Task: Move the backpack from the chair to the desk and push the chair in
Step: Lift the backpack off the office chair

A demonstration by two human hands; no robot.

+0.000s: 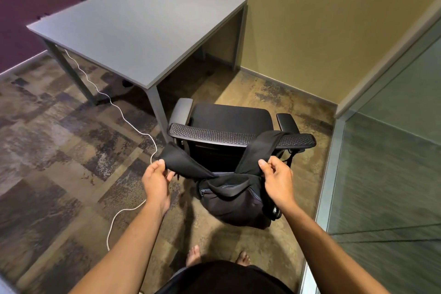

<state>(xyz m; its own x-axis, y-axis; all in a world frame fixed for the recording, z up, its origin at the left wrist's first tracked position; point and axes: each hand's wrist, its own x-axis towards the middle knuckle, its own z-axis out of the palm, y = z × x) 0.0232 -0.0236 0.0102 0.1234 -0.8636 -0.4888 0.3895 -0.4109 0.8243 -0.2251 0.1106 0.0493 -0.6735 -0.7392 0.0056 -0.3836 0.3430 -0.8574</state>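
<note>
A black backpack (236,198) hangs behind the black office chair (231,119), its body below the mesh backrest top. One shoulder strap still loops over the right end of the backrest. My left hand (156,181) pinches the left strap, pulled out to the left of the chair. My right hand (278,179) grips the right strap just below the backrest. The grey desk (133,31) stands beyond the chair, to the upper left, with a bare top. The chair sits outside the desk, by its near right leg.
A white cable (124,114) snakes across the carpet from under the desk to the left of my arm. A glass partition (386,174) runs along the right. A yellow wall stands behind the desk. My bare feet (193,255) are just behind the chair.
</note>
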